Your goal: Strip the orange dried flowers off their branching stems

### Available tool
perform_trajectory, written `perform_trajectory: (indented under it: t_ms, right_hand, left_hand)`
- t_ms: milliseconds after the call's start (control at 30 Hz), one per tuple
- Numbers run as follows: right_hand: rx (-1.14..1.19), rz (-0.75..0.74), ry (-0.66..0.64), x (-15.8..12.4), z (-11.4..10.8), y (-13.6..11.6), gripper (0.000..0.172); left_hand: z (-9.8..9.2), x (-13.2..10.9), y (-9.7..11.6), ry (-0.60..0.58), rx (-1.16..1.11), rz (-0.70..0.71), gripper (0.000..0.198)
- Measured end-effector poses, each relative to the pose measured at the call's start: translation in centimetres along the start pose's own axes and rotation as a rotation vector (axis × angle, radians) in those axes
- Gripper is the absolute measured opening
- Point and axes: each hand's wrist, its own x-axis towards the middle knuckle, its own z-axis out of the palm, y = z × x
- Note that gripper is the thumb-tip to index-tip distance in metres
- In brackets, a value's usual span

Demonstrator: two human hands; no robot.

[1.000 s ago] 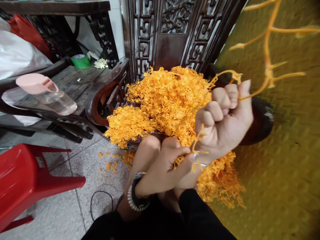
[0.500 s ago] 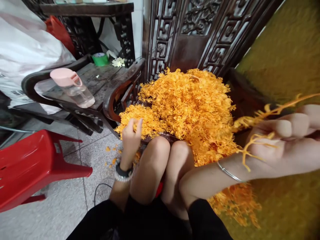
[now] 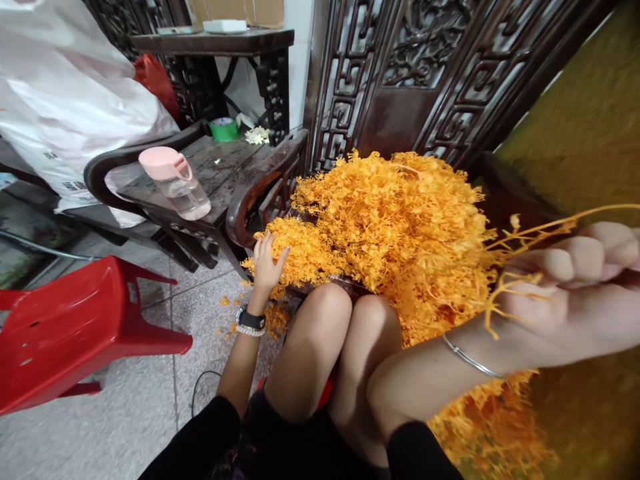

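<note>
My left hand (image 3: 269, 265), with a dark band and a bracelet at the wrist, rests at the edge of a small heap of orange plant bits (image 3: 305, 250), its fingers spread. Beside that heap rises a big pile of frilly orange branches (image 3: 390, 213), in front of my knees. At the right my right hand (image 3: 575, 273) is closed around a thin orange stem (image 3: 565, 220) that sticks out past the knuckles. A short forked twig (image 3: 500, 300) also pokes from under its fingers. Inside the fist the stem is hidden.
A dark wooden armchair (image 3: 235, 157) at the left holds a pink-lidded bottle (image 3: 177, 187) and green tape (image 3: 224, 129). Near it are a white sack (image 3: 85, 100) and a red plastic stool (image 3: 95, 320). More orange branches (image 3: 490, 427) hang at lower right. A carved wooden panel (image 3: 395, 120) stands behind.
My left hand's fingers have gone from curled together to spread flat against the small heap. My right fist stays at the right with its stem. The whole view has shifted slightly.
</note>
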Motion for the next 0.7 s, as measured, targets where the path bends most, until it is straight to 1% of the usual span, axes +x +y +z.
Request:
perform_trajectory:
  t_ms: [67,100,167,200,300,367,400,467,533,567,633,700]
  right_hand:
    - [-0.085,-0.083,-0.342,-0.6,0.5,1.2,0.047]
    - [-0.121,-0.112,-0.439,-0.7,0.7,1.6,0.048]
    - [-0.257,-0.170,-0.476,-0.7,0.7,1.9,0.048]
    - [-0.342,-0.226,-0.486,-0.6,0.7,1.9,0.047]
    - [-0.621,-0.448,-0.505,-0.1,0.5,2.3,0.049]
    - [-0.797,-0.541,-0.526,0.3,0.4,2.8,0.048]
    - [-0.874,-0.560,-0.549,0.5,0.3,3.1,0.046]
    - [-1.004,-0.562,-0.603,0.9,0.1,3.7,0.040]
    - [-1.090,-0.576,-0.633,1.1,-0.1,4.2,0.037]
    - [-1.111,-0.587,-0.635,1.2,-0.3,4.4,0.037]
    - [-1.109,-0.586,-0.639,1.1,-0.4,4.7,0.039]
    - [-1.071,-0.548,-0.650,0.9,-0.5,4.9,0.040]
  left_hand:
    - [-0.8,0.0,0.8,0.023,0.013,-0.019,0.059]
    - [-1.2,0.0,1.3,0.035,0.021,-0.028,0.061]
    - [-2.0,-0.2,2.5,0.057,0.034,-0.046,0.061]
    - [-2.4,-0.3,3.2,0.073,0.039,-0.058,0.060]
    - [-3.6,-0.9,5.8,0.180,0.020,-0.113,0.052]
    - [-4.7,-1.1,8.3,0.253,-0.103,-0.081,0.041]
    - [-5.3,-1.1,9.9,0.264,-0.218,-0.024,0.036]
    - [-6.4,-0.9,13.3,0.205,-0.539,0.129,0.032]
    - [-7.1,-0.5,16.8,0.032,-0.796,0.225,0.034]
    - [-7.2,-0.2,18.3,-0.034,-0.869,0.275,0.034]
    - [-6.9,0.5,20.7,-0.151,-0.910,0.360,0.031]
    - [-6.1,1.3,22.1,-0.268,-0.924,0.427,0.030]
